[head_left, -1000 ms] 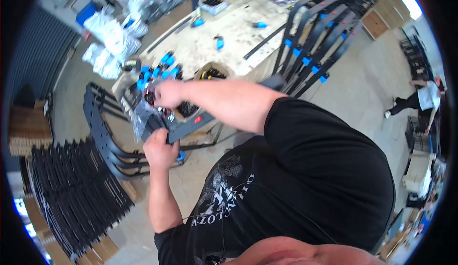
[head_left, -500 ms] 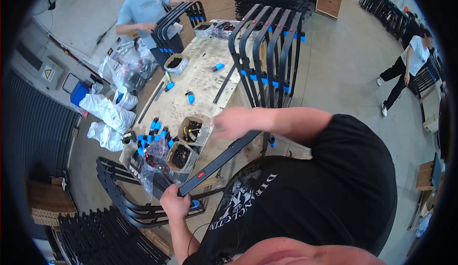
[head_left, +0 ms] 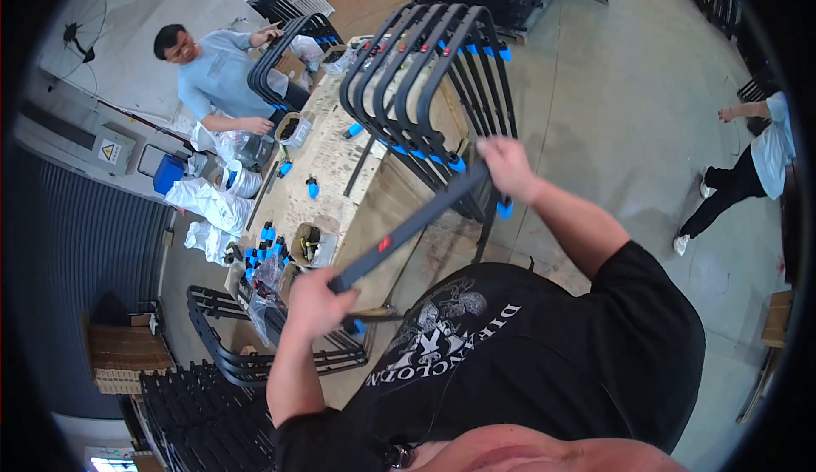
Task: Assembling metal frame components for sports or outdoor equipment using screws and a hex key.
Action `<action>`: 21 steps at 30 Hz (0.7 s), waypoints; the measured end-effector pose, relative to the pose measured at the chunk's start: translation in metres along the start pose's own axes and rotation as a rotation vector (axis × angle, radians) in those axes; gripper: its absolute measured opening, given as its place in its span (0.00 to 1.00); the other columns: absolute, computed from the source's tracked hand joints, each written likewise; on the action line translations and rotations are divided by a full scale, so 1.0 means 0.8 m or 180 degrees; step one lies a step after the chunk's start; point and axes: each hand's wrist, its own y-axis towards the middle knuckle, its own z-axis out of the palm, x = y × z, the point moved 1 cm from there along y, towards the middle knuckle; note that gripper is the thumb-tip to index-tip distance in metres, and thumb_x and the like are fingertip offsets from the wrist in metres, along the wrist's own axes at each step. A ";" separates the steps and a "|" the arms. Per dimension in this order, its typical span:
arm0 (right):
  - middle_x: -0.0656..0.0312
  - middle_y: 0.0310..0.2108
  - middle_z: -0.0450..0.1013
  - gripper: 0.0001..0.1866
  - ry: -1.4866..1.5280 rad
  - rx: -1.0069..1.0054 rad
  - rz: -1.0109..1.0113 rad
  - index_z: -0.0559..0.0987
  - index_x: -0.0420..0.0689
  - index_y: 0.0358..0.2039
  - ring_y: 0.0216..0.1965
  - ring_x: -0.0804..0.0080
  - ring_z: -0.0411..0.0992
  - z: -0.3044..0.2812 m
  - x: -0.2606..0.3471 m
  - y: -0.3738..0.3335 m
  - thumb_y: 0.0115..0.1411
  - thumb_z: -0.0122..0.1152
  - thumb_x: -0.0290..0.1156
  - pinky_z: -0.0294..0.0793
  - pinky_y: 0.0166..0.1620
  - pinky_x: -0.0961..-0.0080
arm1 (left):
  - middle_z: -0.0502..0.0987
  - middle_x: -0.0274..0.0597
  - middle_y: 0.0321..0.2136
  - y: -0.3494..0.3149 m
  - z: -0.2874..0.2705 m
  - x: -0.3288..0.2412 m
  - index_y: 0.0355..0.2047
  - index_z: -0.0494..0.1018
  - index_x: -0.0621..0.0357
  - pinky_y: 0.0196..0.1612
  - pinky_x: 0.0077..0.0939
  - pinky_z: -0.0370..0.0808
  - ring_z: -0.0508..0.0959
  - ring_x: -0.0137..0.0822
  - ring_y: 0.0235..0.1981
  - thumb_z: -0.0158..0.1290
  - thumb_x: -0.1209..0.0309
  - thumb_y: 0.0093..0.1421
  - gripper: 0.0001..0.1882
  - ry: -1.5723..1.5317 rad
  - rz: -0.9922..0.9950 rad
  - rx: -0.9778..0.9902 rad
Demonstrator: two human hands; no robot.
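Across the front of my body, my two hands hold a black metal tube frame piece [head_left: 425, 215] with a red mark on its side. My left hand [head_left: 321, 304] is wrapped round its near left end. The right hand [head_left: 507, 168] grips the far right end, close to a row of bent black tube frames [head_left: 416, 106] hanging at the table's right edge. Those frames have blue fittings. How much of the held piece continues beyond my hands is hidden.
A worn wooden table [head_left: 327, 183] bears blue-and-black fittings [head_left: 265, 251], an open tub of small parts [head_left: 308, 242] and another tub [head_left: 293, 130]. More bent frames [head_left: 225, 349] hang at the left end. A co-worker [head_left: 229, 85] handles frames opposite; another person [head_left: 756, 166] walks at right.
My right hand has moved from over the tub onto the frame piece's far end. The piece has been lifted, and my left hand has risen with it. The view has shifted.
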 end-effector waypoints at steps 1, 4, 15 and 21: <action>0.51 0.19 0.70 0.23 -0.0006 -0.0167 -0.0046 0.78 0.39 0.22 0.24 0.60 0.70 -0.021 -0.019 0.035 0.69 0.54 0.44 0.71 0.33 0.62 | 0.79 0.52 0.21 0.023 0.001 -0.024 0.28 0.80 0.61 0.31 0.41 0.77 0.81 0.49 0.25 0.65 0.60 0.49 0.16 -0.0045 0.0118 -0.0165; 0.47 0.35 0.79 0.23 -0.0176 -0.0791 -0.0425 0.81 0.38 0.38 0.39 0.58 0.77 -0.100 0.015 0.139 0.70 0.52 0.48 0.75 0.46 0.63 | 0.78 0.47 0.18 0.097 0.010 -0.100 0.28 0.80 0.65 0.28 0.36 0.76 0.80 0.38 0.21 0.66 0.59 0.49 0.19 -0.0415 -0.0001 -0.0415; 0.51 0.33 0.79 0.27 -0.0951 -0.0450 0.2495 0.81 0.38 0.44 0.36 0.62 0.76 -0.338 -0.220 -0.218 0.66 0.57 0.53 0.75 0.42 0.65 | 0.78 0.41 0.18 0.319 0.151 -0.265 0.26 0.80 0.67 0.30 0.32 0.73 0.77 0.32 0.21 0.65 0.63 0.49 0.16 -0.1756 0.0400 -0.0570; 0.41 0.35 0.80 0.24 -0.2414 0.1999 0.4129 0.81 0.37 0.44 0.43 0.45 0.80 -0.355 -0.252 -0.725 0.64 0.56 0.48 0.77 0.48 0.51 | 0.77 0.40 0.17 0.405 0.180 -0.335 0.25 0.80 0.67 0.28 0.33 0.72 0.75 0.32 0.20 0.64 0.64 0.48 0.15 -0.1844 0.0399 -0.0523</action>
